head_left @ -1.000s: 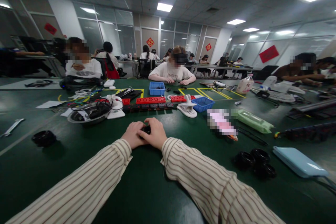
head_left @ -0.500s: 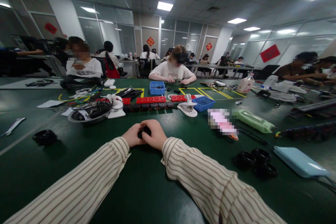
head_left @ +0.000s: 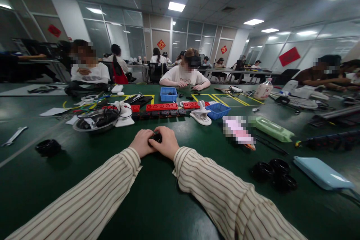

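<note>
My left hand [head_left: 142, 142] and my right hand [head_left: 168, 141] meet on the green table [head_left: 157, 195], both closed around a small black object [head_left: 156, 137]. Only a dark sliver of it shows between my fingers; its shape is hidden. Striped sleeves cover both forearms. Beyond my hands lies a row of red and black power strips [head_left: 160, 109].
A metal bowl of cables [head_left: 95, 120] sits at the left, a black ring [head_left: 47, 147] nearer left. A white clip [head_left: 201, 114], blue bins [head_left: 217, 110], green pack [head_left: 270, 128], black rings [head_left: 274, 174] and a light-blue case [head_left: 320, 172] lie right. People sit across the table.
My hands have shifted slightly around the small black object, with the fingers regripping; they stay in the same spot on the table.
</note>
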A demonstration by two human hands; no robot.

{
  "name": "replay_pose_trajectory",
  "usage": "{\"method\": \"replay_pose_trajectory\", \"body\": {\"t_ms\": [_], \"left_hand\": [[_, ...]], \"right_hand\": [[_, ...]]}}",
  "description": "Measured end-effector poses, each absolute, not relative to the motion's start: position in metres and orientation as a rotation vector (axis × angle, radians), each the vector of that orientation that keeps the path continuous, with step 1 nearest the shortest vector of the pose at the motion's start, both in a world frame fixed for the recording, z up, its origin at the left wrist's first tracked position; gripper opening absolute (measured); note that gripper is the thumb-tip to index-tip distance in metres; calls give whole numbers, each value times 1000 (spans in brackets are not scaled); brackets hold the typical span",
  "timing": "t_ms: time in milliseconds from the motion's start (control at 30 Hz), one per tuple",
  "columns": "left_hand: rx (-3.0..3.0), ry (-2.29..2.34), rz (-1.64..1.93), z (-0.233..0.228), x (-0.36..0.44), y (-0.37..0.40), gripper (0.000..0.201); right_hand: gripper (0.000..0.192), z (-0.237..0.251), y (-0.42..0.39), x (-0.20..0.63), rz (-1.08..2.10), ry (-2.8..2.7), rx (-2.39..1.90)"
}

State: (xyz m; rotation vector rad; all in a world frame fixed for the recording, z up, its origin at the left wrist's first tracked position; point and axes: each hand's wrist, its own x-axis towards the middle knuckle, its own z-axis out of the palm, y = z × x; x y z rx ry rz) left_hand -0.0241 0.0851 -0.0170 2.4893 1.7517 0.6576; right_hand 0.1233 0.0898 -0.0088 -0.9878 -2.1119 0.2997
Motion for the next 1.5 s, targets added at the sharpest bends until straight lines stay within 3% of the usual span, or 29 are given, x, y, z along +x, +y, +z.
{"method": "replay_pose_trajectory", "body": {"t_ms": [367,533,667,833,1100,1500], "left_hand": [[2303,1415,740,-24,-33,94,49],[2364,1536,786,-27,-29,90,59],[2442,1723,684,-24,-24,85,50],[2510,1694,655,-25,-26,89,32],[2387,1459,712,-29,-39,97,46],[2374,1565,771,-28,-30,89,55]], "right_hand": [[28,-4,86,129,345,-2192,-758],[31,-3,84,127,301,-2121,-827],[38,-9,89,124,249,-2073,-1011],[27,-11,92,123,254,-2122,-1008],[27,-5,87,128,338,-2205,-774],[30,-8,86,129,300,-2034,-807]]}}
